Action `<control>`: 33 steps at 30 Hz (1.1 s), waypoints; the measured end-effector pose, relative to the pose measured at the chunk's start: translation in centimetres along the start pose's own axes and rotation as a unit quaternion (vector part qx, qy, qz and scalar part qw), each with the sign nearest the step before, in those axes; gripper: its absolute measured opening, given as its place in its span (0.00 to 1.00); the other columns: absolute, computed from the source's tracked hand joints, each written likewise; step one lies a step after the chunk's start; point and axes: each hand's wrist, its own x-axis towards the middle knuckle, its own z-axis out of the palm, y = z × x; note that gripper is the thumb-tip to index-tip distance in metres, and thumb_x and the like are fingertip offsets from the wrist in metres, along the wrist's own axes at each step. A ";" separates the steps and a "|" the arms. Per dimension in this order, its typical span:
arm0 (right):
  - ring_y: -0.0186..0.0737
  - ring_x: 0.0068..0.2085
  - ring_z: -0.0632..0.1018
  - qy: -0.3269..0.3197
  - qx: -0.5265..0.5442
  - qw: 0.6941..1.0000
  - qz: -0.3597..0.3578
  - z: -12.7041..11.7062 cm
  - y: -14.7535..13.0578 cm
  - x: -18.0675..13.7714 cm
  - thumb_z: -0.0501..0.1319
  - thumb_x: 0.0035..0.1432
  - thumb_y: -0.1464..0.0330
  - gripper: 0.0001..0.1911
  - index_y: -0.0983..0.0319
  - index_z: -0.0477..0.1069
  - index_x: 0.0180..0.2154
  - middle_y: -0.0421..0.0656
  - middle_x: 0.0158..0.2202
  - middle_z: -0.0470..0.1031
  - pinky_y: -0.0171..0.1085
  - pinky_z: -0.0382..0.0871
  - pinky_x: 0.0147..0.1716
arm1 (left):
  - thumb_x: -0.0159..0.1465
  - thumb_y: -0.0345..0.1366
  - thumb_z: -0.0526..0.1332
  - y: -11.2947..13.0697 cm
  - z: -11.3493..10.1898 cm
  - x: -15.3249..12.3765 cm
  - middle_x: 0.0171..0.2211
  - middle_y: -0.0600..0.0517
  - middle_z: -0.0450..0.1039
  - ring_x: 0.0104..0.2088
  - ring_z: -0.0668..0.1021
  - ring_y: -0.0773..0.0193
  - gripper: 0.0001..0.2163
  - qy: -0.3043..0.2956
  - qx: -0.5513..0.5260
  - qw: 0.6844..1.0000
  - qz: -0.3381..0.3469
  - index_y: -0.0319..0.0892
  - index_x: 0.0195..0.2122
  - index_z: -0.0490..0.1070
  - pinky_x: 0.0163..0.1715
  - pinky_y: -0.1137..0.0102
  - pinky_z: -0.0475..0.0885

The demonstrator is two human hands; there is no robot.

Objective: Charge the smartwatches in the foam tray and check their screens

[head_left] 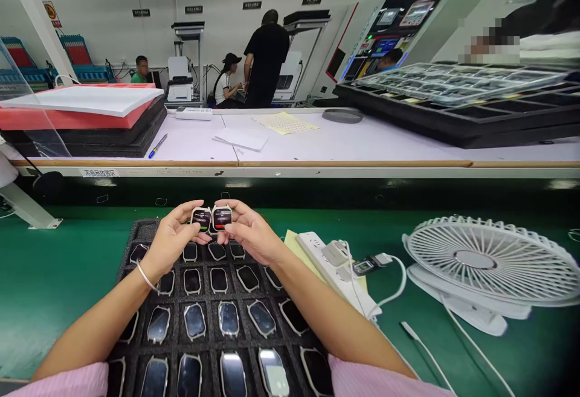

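Foam tray (145, 226): black, nearest you, watches seated in rows, screens up; the pockets presumably keep them apart. Your forearms hide parts of its outer columns.

Left hand (174, 234): curled, fingers and thumb closed around one lit watch (201, 219) with a green bar.

Right hand (254, 234): likewise closed, thumb at the lower corner of a second watch (222, 218) with a red bar. Both are above the tray's far end, side by side, faces towards you, apparently held by the edges so the displays can be compared; lettering too small to read.

Right of the tray: power strip (333, 279), plugs and cables attached; beyond it, a white fan (475, 261). Both crowd your right side.

Ahead: raised shelf (281, 143), its front edge a barrier, bearing a pen (157, 145) and black trays (453, 131).

Farthest: a standing person in black (268, 58).
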 end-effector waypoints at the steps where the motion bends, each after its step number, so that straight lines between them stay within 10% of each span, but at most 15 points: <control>1: 0.35 0.29 0.79 0.006 0.011 1.000 0.014 0.0 0.7 -0.4 0.65 0.52 0.73 0.22 0.59 0.69 0.50 0.39 0.34 0.76 0.35 0.69 0.29 | 0.56 0.35 0.67 -0.5 -0.1 -0.3 0.46 0.47 0.77 0.28 0.83 0.64 0.23 0.005 -0.006 1.000 -0.015 0.41 0.54 0.71 0.31 0.68 0.80; 11: 0.36 0.27 0.82 0.123 0.098 0.973 0.168 -2.2 7.0 -0.3 0.68 0.47 0.73 0.23 0.60 0.69 0.47 0.44 0.38 0.82 0.34 0.74 0.28 | 0.56 0.36 0.69 -5.6 -1.3 0.3 0.32 0.54 0.76 0.28 0.83 0.64 0.24 0.071 -0.086 0.983 -0.145 0.41 0.54 0.68 0.32 0.70 0.77; 33: 0.34 0.28 0.81 0.099 0.053 0.984 0.139 -2.5 7.3 -0.8 0.72 0.52 0.67 0.21 0.59 0.70 0.46 0.41 0.37 0.81 0.34 0.75 0.28 | 0.59 0.41 0.63 -6.5 -1.7 0.7 0.29 0.54 0.77 0.22 0.81 0.63 0.14 0.034 -0.029 0.985 -0.168 0.41 0.45 0.69 0.26 0.69 0.78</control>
